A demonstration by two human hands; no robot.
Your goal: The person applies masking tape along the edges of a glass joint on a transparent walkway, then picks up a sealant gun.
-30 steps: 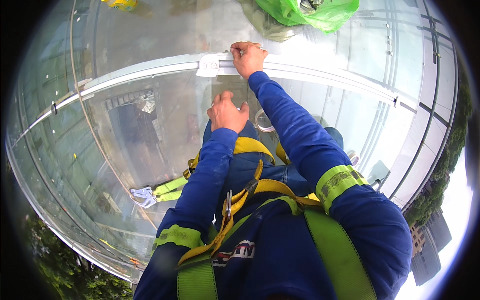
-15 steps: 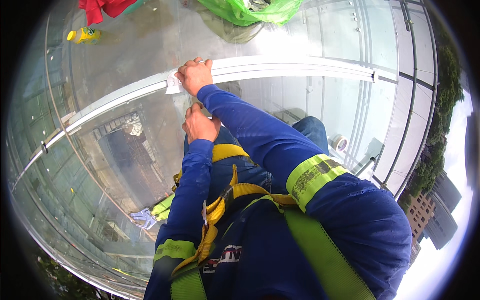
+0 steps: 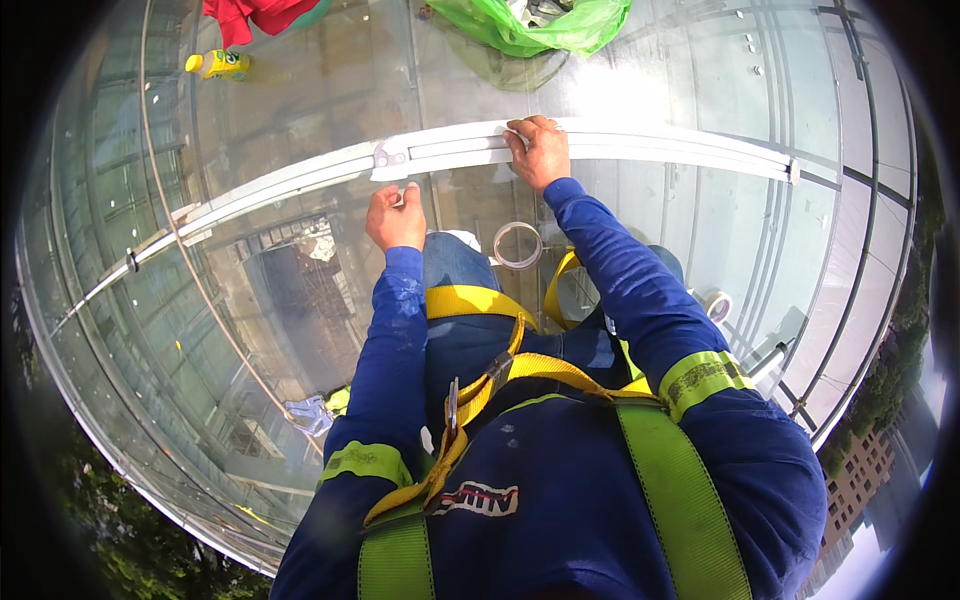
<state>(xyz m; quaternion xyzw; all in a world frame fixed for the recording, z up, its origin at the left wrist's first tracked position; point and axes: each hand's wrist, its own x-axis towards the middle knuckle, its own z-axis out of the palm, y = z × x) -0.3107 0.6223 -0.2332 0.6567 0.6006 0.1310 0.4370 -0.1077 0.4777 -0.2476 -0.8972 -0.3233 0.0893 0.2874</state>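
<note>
A long white rail (image 3: 620, 142) runs across the glass in front of me, with a pale bracket-like piece (image 3: 390, 158) on it left of centre. My right hand (image 3: 541, 155) rests on the rail right of that piece, its bent fingers closed over the strip. My left hand (image 3: 396, 216) is just on the near side of the pale piece, thumb and forefinger a little apart. I see nothing held in it. A roll of tape (image 3: 518, 224) sits by my knees, below my right hand.
Another tape roll (image 3: 717, 306) lies to the right. Beyond the rail are a yellow bottle (image 3: 218, 65), a red cloth (image 3: 250, 18) and a green plastic bag (image 3: 560, 32). A rope (image 3: 165, 205) crosses at left. My yellow harness strap (image 3: 470, 299) loops over my lap.
My right hand has slid right along the rail, away from the pale piece, uncovering it. My left hand has come forward toward the rail. The tape roll by my knees has come into view.
</note>
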